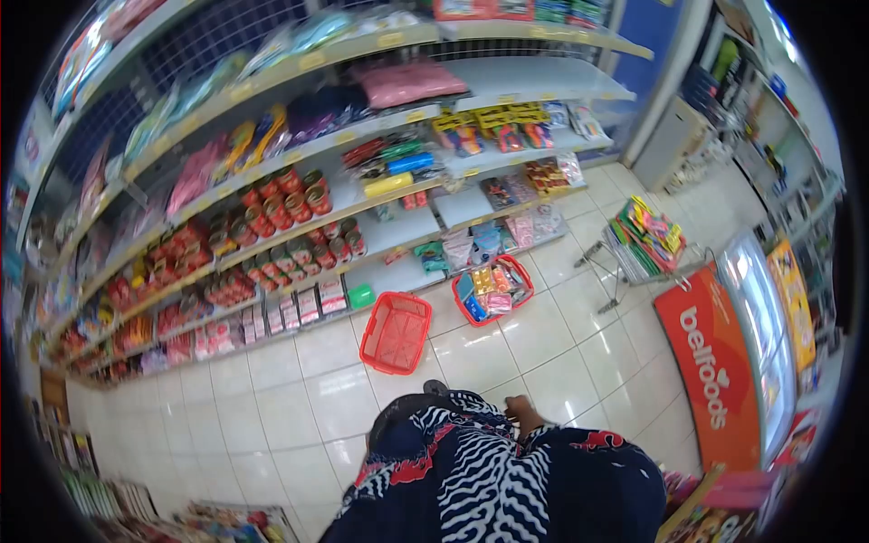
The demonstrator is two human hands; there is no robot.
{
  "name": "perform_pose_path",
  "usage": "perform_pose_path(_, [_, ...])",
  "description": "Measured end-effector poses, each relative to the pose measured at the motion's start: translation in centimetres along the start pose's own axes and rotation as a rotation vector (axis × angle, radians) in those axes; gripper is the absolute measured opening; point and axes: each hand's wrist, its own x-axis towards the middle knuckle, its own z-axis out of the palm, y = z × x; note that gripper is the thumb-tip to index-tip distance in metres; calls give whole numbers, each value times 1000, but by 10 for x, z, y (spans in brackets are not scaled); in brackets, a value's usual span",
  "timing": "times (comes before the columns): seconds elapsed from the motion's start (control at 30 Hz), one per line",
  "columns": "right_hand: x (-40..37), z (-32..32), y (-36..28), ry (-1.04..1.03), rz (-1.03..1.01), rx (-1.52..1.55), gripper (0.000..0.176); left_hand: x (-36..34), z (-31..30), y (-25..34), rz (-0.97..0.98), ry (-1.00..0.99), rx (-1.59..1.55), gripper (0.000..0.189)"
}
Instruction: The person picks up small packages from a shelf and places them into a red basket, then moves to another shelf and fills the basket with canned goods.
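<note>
Two baskets stand on the white tiled floor (299,407): an empty red plastic basket (396,332) nearest me and a red plastic basket filled with packets (493,290) just beyond. Both sit beside the stocked shelves (362,195), likely for easy reach. My right hand (522,414) lies against my patterned clothing (489,480); I cannot tell whether the fingers are spread or closed. Left hand out of view.

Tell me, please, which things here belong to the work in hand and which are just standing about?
In hand:
- empty red plastic mesh basket on the floor tiles
- red plastic basket filled with packets
- one of the hands, held by the patterned clothing, touching neither basket

Standing about:
- long grey shelves of tins and packets
- red bellfoods chest freezer
- stack of colourful packets on a wire stand
</note>
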Motion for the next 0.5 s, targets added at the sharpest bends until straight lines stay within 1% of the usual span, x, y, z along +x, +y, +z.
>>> perform_pose_path(0.03, [-22, 10, -12, 52, -105, -242, 42, 0, 6, -4, 8, 1, 7, 54])
perform_pose_path(0.1, [0, 17, 63, -83, -1076, 28, 56, 5, 13, -12, 33, 18, 21, 54])
perform_pose_path(0.13, [8, 10, 63, -116, -1091, -3, 56, -3, 10, -9, 47, 31, 30, 54])
perform_pose_path(0.17, [16, 5, 58, -156, -992, -86, 53, 15, 16, -51, 62, 49, 43, 54])
perform_pose_path(0.2, [25, 4, 51, -190, -893, -167, 51, 50, 34, -72, 79, 65, 60, 54])
perform_pose_path(0.23, [34, 2, 38, -215, -797, -248, 49, 50, 33, -75, 69, 95, 38, 54])
perform_pose_path(0.3, [56, -3, 0, -238, -609, -405, 44, 36, 32, -66, -268, 151, 26, 57])
perform_pose_path(0.33, [64, -6, -18, -241, -510, -483, 42, 25, 28, -56, -272, 171, 1, 57])
perform_pose_path(0.37, [57, -8, -41, -240, -407, -559, 40, 13, 23, -47, -371, 222, -59, 58])
perform_pose_path(0.4, [45, -17, -60, -222, -343, -473, 39, 3, 19, -38, -475, 269, -120, 60])
perform_pose_path(0.43, [22, -26, -80, -206, -278, -389, 38, 2, 22, -43, -487, 281, -142, 60])
perform_pose_path(0.5, [14, -36, -101, -207, -178, -143, 35, 19, 31, -75, -564, 333, -212, 62])
